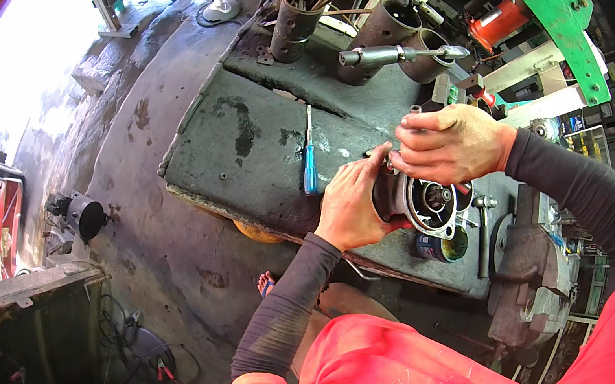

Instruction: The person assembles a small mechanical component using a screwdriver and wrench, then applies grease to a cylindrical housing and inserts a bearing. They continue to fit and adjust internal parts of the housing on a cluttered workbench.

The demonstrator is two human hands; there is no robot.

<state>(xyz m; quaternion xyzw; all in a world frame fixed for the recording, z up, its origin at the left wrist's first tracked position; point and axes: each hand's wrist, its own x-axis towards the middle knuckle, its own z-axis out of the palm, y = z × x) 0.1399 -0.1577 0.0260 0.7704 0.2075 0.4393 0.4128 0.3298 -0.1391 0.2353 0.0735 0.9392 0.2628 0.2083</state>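
My left hand grips the side of a round grey metal motor housing, its open end showing dark inner parts and a central shaft. The housing is held above the workbench. Over its upper edge my right hand is closed, fingers curled and fingertips close to my left thumb. A short dark cylindrical tip shows at the top of the right hand; what the fingers hold is mostly hidden. Left of the hands lies a screwdriver with a blue handle.
A small open can and a ratchet handle are at the bench's near right, beside a bench vise. Metal pipe holders with rods and a long metal tool stand along the far side. A green-and-white frame rises far right.
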